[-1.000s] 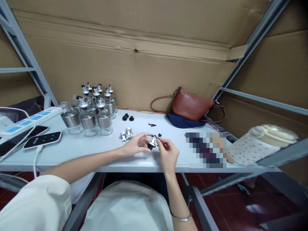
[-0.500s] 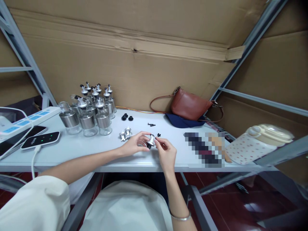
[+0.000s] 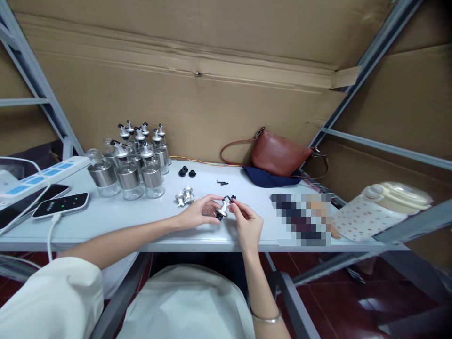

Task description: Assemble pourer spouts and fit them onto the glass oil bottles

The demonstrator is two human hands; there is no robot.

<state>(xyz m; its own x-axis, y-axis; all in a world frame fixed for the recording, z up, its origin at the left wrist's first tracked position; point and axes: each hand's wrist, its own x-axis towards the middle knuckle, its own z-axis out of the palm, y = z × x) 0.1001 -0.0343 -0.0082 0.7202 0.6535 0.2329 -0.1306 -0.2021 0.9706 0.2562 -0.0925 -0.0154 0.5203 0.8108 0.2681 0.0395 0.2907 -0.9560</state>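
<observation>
A silver pour spout (image 3: 223,210) with a black ribbed stopper at its lower end sits tilted between the thumb and fingers of my left hand (image 3: 198,212). My right hand (image 3: 249,227) pinches a small black spout cap (image 3: 228,198) at the spout's upper tip. Whether the cap is joined to the tip cannot be made out. Silver spout tops (image 3: 184,196) lie just beyond my left hand. Farther back are several black stoppers (image 3: 182,173) and thin black cap pieces (image 3: 222,182). Tiny black parts (image 3: 233,197) show just behind my right fingers.
Several glass bottles (image 3: 129,181) with steel bands stand at the back left, most with spouts. A power strip (image 3: 45,179) and a white-edged device (image 3: 60,206) lie left. A brown bag (image 3: 278,153) rests on dark blue cloth (image 3: 268,180). A dotted container (image 3: 367,216) stands right.
My right hand has drawn slightly right and down, and the black cap now sticks out farther from the spout's tip. The left hand has barely moved, still holding the spout.
</observation>
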